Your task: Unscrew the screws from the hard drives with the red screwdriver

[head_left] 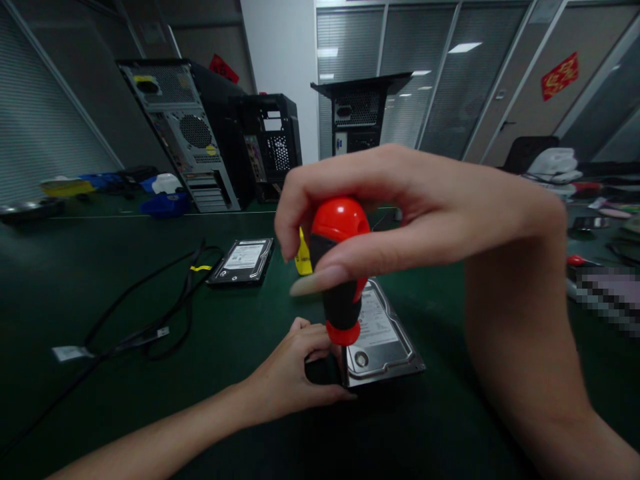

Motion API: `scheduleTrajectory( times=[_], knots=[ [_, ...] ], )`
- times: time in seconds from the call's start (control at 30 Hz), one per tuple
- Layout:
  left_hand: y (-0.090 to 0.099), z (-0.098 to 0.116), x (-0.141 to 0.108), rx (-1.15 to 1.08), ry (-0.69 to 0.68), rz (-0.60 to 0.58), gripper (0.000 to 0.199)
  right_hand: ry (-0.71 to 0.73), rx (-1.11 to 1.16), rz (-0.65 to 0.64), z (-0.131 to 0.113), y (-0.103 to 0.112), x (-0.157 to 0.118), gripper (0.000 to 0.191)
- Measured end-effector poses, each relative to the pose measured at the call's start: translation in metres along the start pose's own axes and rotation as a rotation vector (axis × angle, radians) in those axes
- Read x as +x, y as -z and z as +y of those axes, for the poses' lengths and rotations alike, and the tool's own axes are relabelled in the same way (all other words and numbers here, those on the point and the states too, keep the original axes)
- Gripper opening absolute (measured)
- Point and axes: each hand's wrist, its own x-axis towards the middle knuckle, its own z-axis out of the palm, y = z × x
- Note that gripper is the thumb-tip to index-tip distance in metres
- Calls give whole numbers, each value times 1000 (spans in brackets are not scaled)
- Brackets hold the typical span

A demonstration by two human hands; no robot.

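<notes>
Hard drive [383, 333], one of two in view, label side up near the middle front of the dark green tabletop [50, 280]. Held at its left edge by the left hand [290, 367] — fingers gripping there, thumb at the near corner. Around one red-and-black screwdriver [343, 217], the fingers of the right hand [415, 207], wrapped about the handle; upright over that same edge, tip too hidden to tell whether touching. Farther back to the left, the second hard drive [245, 260], also label up, just beside one loose bunch of black cable [189, 287] with one yellow band [201, 268] and one white tag [70, 353]. Partly behind the screwdriver, one yellow tag [303, 257] with dark marks. Along the back, three computer cases: left [213, 120], middle [273, 147] and right [357, 117]. One white label on each drive — print too small to read. Farther off, two red paper signs, left [223, 68] and right [560, 77], the latter with gold characters, not legible.
</notes>
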Motion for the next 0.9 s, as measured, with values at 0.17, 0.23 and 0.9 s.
scheduleTrajectory(
  times=[0.17, 0.23, 0.9],
  knots=[
    [1, 1, 1, 9, -8, -15, 24, -66, -8, -11, 3, -3, 1, 27],
    [1, 1, 1, 9, -12, -19, 23, -86, 30, -8, 3, -3, 0, 29],
    [1, 0, -1, -4, 13, 11, 27, -99, -9, -31, 4, -2, -2, 15]
  ],
)
